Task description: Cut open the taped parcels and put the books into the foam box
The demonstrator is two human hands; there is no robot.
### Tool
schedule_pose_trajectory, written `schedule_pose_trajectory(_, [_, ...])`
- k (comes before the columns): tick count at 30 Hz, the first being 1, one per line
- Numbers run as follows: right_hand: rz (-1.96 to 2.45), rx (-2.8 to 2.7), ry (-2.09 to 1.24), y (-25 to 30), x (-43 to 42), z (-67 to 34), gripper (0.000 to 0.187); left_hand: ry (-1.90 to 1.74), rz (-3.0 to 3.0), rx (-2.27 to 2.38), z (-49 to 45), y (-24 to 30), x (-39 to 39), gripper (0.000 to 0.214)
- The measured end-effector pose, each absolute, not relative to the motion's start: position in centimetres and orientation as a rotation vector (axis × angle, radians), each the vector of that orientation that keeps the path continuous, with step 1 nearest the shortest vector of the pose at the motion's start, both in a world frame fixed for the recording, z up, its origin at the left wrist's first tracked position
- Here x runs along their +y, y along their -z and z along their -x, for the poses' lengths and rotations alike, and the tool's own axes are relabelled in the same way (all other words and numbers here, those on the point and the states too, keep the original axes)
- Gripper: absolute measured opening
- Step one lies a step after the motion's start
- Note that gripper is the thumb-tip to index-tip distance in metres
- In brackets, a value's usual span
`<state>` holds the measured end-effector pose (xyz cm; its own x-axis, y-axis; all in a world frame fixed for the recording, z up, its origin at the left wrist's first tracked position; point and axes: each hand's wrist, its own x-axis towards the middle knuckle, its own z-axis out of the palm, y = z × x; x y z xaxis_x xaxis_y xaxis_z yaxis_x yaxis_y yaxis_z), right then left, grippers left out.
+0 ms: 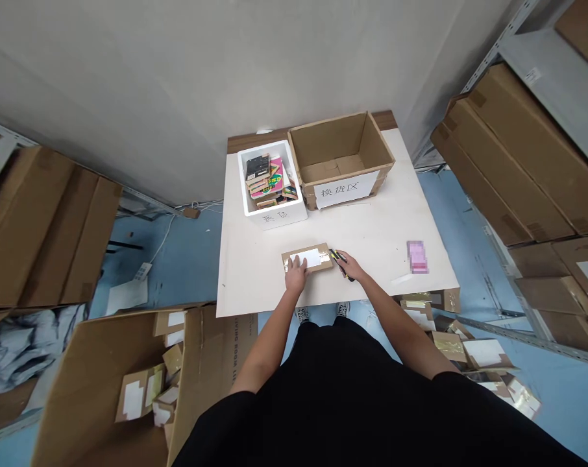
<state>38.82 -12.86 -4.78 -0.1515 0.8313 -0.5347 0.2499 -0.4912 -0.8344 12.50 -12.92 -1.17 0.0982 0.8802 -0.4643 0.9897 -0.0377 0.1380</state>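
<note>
A small taped cardboard box (315, 261) with a white label lies flat on the white table (255, 272). My left hand (296, 274) rests on its left part, fingers spread over the top. In my right hand (350, 266) is a black and yellow utility knife (341, 263), gripped with its front end at the box's right edge. Whether the blade touches the tape is too small to tell.
At the back stand a white foam box (274, 217) of small colourful packs and an open cardboard box (323, 172). A blurred pink item (417, 257) lies to the right. A large carton (191, 389) of parcels is at lower left; more parcels (450, 347) lie lower right.
</note>
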Motion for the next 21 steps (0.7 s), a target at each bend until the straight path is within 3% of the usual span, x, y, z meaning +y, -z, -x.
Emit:
schedule_pose_trajectory(15, [1.626,-1.361,-1.864,4.0,-15.2,-42.2,0.053,0.346,-1.969,1.804,-12.3,1.1,-12.7,0.057])
schedule_pose_trajectory(18, [1.730,-1.227,-1.674,3.9,-15.5,-40.9,0.060,0.332,-1.988,1.791,-12.1,0.5,-11.6,0.052])
schedule_pose_trajectory(21, [1.886,-1.115,-1.467,3.9,-15.1,-36.7,0.079,0.301,-2.008,1.802,-11.6,-0.1,-10.0,0.048])
